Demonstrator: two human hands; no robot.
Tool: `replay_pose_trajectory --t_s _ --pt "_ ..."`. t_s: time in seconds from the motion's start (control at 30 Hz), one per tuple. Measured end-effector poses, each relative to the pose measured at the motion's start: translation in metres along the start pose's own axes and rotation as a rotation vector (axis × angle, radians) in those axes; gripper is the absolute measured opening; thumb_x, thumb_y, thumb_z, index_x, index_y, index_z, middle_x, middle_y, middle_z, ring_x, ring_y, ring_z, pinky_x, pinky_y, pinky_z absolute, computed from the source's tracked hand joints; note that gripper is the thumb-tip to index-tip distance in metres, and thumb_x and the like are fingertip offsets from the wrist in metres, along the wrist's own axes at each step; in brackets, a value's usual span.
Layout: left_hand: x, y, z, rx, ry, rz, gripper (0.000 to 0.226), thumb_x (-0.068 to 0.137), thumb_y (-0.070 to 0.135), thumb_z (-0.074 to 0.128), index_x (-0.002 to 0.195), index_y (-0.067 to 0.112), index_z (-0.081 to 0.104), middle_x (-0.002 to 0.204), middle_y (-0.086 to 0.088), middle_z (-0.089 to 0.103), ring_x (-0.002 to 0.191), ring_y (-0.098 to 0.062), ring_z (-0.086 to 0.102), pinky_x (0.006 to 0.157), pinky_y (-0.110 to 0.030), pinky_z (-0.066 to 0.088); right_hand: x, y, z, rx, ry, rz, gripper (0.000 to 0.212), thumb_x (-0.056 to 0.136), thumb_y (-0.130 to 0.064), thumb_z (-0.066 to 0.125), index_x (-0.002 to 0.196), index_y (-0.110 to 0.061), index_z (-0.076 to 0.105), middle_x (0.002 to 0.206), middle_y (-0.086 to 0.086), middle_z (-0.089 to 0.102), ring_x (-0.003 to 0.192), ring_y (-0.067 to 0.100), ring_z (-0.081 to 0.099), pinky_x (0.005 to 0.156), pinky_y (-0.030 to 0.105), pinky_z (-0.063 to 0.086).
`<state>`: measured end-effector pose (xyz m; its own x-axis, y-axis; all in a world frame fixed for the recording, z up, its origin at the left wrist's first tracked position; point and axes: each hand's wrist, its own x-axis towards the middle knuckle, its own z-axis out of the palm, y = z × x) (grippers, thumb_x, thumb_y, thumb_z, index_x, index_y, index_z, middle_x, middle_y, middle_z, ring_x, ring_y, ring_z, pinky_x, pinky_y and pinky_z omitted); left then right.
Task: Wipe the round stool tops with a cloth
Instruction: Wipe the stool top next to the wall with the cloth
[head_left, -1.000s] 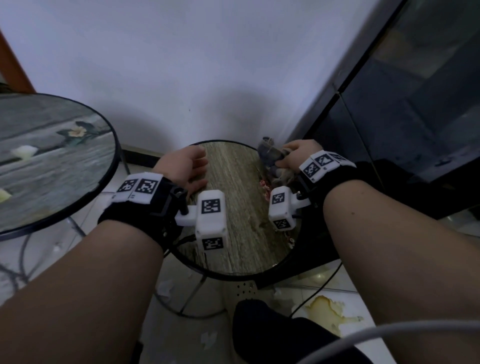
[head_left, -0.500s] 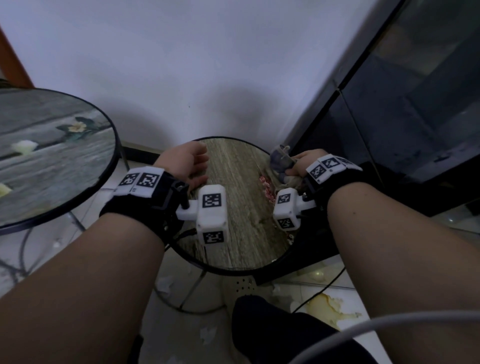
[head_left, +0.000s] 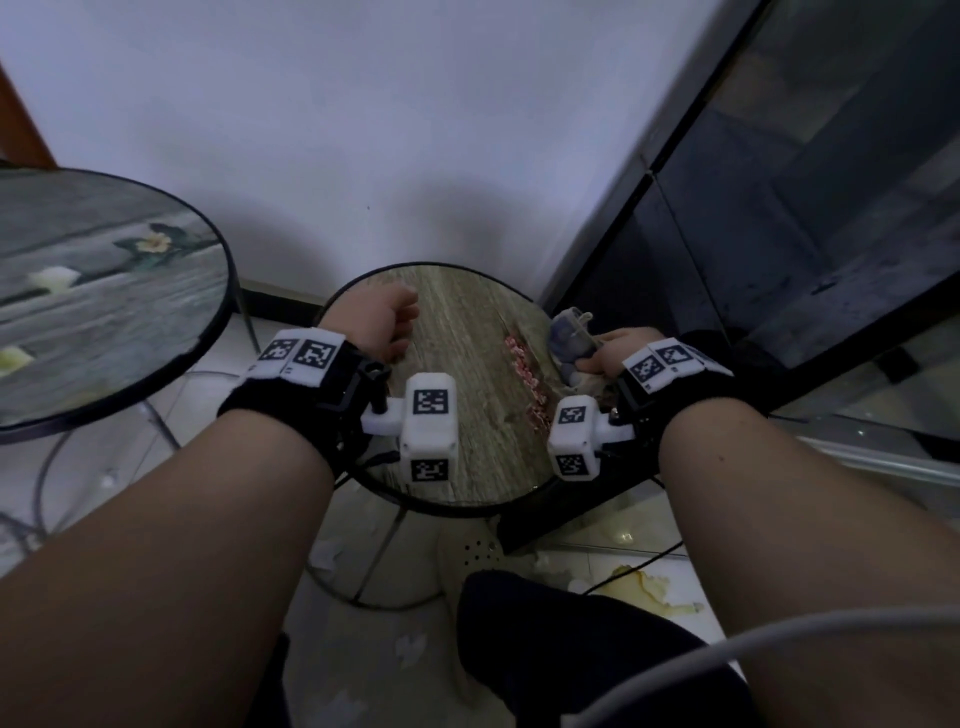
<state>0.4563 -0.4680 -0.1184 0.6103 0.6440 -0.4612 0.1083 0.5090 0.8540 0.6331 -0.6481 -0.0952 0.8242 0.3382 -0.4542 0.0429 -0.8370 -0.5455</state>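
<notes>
While both forearms reach forward over the small stool (head_left: 467, 364), the left hand (head_left: 382, 325) rests at the stool's left rim with its fingers curled in; I cannot tell whether they grip the rim or hold nothing. The right hand (head_left: 615, 351) sits at the stool's right edge, fingers curled round a bunched greyish cloth (head_left: 569, 335) that sticks up above the knuckles. Each wrist carries a black strap with white marker blocks.

Going left to right: a larger round table (head_left: 104, 312) with a flower pattern stands off to the left, well apart from the stool. The stool itself is at the middle, against the white wall (head_left: 363, 130), its round top wood-grained with the grain running away from the person toward the wall. A streak of pinkish crumbs (head_left: 527, 371) lies on the top, just left of the cloth, running the same way as the grain. Dark glass panels (head_left: 805, 234) stand to the right, close behind the right hand. On the floor beneath lie paper scraps, a pale shoe (head_left: 467, 561) and a yellowish spill (head_left: 649, 592). A white cable (head_left: 727, 644) crosses the lower right corner.

The marker blocks cover part of the stool's near side.
</notes>
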Motion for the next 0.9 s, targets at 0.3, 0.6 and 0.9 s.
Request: replay_pose_trajectory --t_s 0.3,0.6,0.9 --pt "-0.032 -0.006 -0.001 0.116 -0.139 -0.026 0.018 0.094 0.011 0.049 0.078 0.012 0.054 0.074 -0.004 0.057 0.06 -0.013 0.047 0.058 -0.024 0.038 -0.022 -0.006 0.0 0.113 -0.16 0.07 0.016 0.09 -0.013 0.06 0.074 -0.011 0.056 0.075 0.004 0.054 0.065 0.016 0.051 0.058 0.025 0.042" --pt "-0.045 0.029 0.017 0.98 -0.364 0.415 0.047 0.087 0.013 0.064 0.13 0.026 0.053 0.119 0.006 0.051 0.105 -0.01 0.051 0.081 -0.025 0.042 -0.058 -0.015 0.024 0.702 -0.605 0.021 0.028 0.098 -0.022 0.044 0.088 -0.002 0.062 0.056 0.009 0.067 0.043 0.018 0.062 0.044 0.021 0.049" --pt "-0.038 0.049 0.026 1.323 -0.38 0.622 0.043 0.083 0.028 0.069 0.125 0.024 0.059 0.115 0.002 0.064 0.093 -0.011 0.053 0.079 -0.024 0.039 -0.07 -0.029 0.023 1.093 -0.613 -0.046 0.032 0.099 -0.023 0.039 0.089 -0.004 0.062 0.055 0.01 0.065 0.041 0.015 0.062 0.036 0.019 0.047"
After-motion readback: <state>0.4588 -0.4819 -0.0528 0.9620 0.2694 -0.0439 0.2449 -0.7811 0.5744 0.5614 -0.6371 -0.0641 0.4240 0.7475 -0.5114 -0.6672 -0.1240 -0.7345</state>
